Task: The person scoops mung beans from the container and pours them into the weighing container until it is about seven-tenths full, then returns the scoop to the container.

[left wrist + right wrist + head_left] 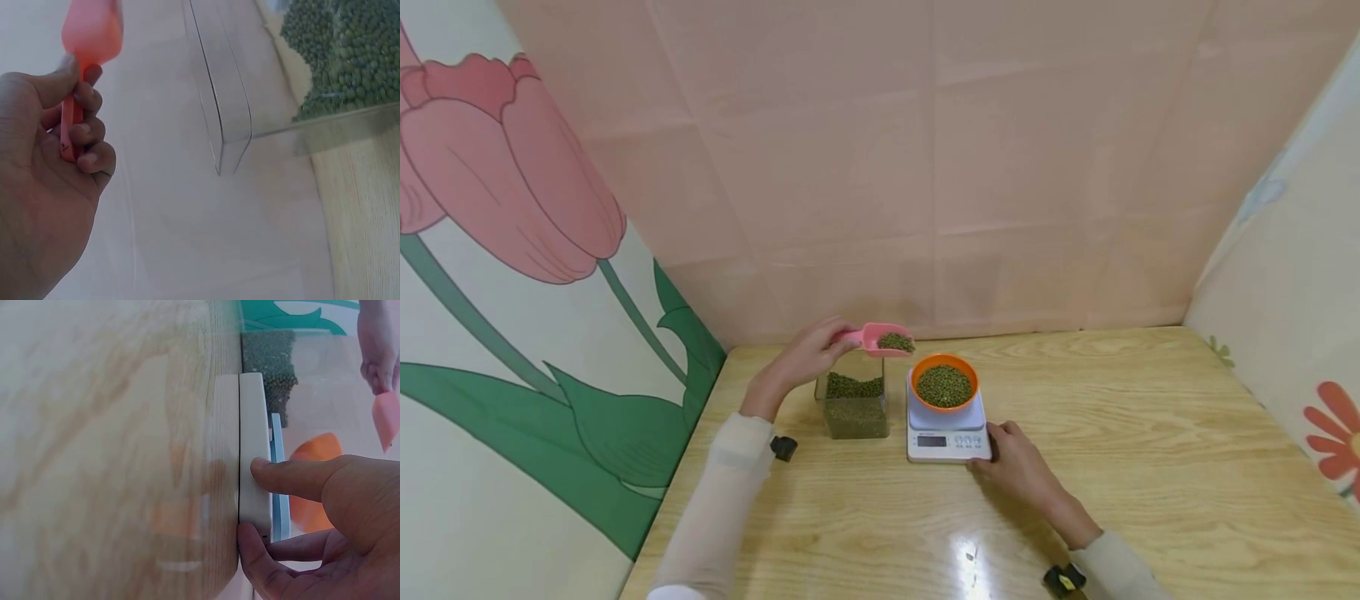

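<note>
My left hand (811, 357) grips the handle of a pink scoop (871, 335), fingers wrapped round it. Green mung beans (896, 342) lie in the scoop, which is held above the back of a clear square container (857, 421) part full of the same beans. Right of that container stands a white kitchen scale (951, 450) bearing an orange bowl (975, 385) of mung beans. My right hand (1018, 467) holds the scale's front right corner. In the right wrist view, the thumb (269, 475) lies against the front face and other fingers are at the side.
Both containers stand on a wood-grain table (1112, 417). A pink sheet (925, 167) hangs behind its back edge. A wall with painted tulips (527, 167) rises on the left, and another wall with a painted red flower (1337, 429) on the right.
</note>
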